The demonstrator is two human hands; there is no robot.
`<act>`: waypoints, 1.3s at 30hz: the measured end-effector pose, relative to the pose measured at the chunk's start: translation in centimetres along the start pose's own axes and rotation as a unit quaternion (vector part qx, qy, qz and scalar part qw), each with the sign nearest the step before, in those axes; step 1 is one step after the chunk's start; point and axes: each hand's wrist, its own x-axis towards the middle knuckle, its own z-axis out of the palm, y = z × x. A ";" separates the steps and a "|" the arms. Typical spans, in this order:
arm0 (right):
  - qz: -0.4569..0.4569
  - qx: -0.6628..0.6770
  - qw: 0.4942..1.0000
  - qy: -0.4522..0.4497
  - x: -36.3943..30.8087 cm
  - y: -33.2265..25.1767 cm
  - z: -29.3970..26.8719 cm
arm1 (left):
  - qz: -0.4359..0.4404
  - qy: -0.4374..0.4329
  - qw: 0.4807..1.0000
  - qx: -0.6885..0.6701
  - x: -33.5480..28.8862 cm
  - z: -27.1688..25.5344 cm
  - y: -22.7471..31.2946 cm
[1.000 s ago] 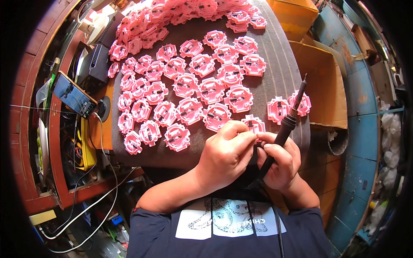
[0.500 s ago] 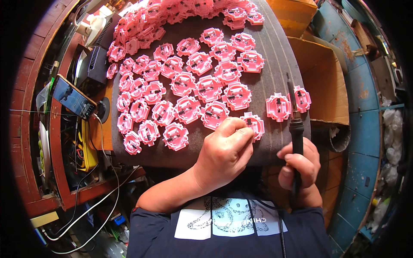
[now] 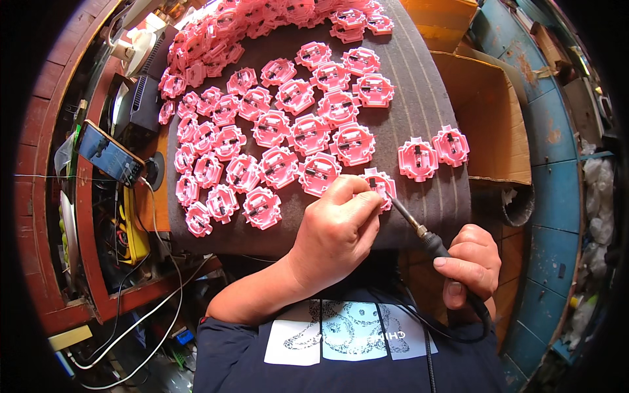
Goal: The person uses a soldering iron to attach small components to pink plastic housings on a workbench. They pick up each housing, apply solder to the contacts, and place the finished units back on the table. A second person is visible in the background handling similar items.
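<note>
A person's left hand [image 3: 337,223], at the lower middle, has its thumb and index finger pinched together; whether something thin sits between them cannot be told. Just beyond those fingertips, at the near edge of a dark grey striped cloth surface [image 3: 419,78], lies a bright pink plastic part [image 3: 375,178], roughly round with notched, tabbed edges and pale fittings inside, partly covered by the fingers. The right hand [image 3: 470,265], lower right, has its fingers closed around the black handle of a soldering iron [image 3: 431,242]; its slim metal shaft slants up and left, the tip at the pink part's right side. Similar pink plastic parts [image 3: 278,166] spread in loose rows beyond the left hand.
</note>
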 end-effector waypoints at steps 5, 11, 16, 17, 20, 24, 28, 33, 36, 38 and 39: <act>-0.007 0.010 0.999 -0.038 -0.1 0.0 -0.7 | 0.002 -0.004 1.000 0.001 0.1 0.0 0.0; -0.010 0.007 0.999 -0.034 -0.3 0.1 -0.6 | 0.008 0.001 1.000 -0.001 0.1 0.1 0.0; -0.005 0.006 0.999 -0.035 -0.2 -0.1 -0.5 | 0.013 0.009 1.000 0.004 0.1 0.2 -0.1; -0.003 0.006 0.999 -0.036 -0.1 -0.2 -0.5 | 0.010 0.009 1.000 0.004 0.1 0.2 0.0; -0.006 0.004 0.999 -0.035 -0.1 -0.1 -0.4 | 0.003 0.007 1.000 0.006 0.0 0.2 0.0; -0.003 -0.003 0.999 -0.039 0.0 -0.4 -0.6 | 0.012 0.012 1.000 0.003 0.0 0.3 -0.1; -0.002 -0.005 0.999 -0.039 0.1 -0.4 -0.6 | 0.018 0.013 1.000 0.007 0.1 0.3 -0.2; 0.003 -0.002 1.000 -0.029 -0.1 -0.5 -0.7 | 0.009 0.012 1.000 0.003 0.0 0.2 0.0; 0.010 0.000 1.000 0.017 -0.7 -0.5 -0.3 | 0.013 0.012 1.000 0.005 0.0 0.2 -0.1; 0.022 0.005 0.999 0.041 -0.8 -0.5 0.1 | 0.014 0.013 1.000 0.006 0.0 0.2 -0.1; 0.017 0.004 0.999 0.044 -0.8 -0.5 0.2 | 0.015 0.014 1.000 0.007 0.0 0.2 -0.1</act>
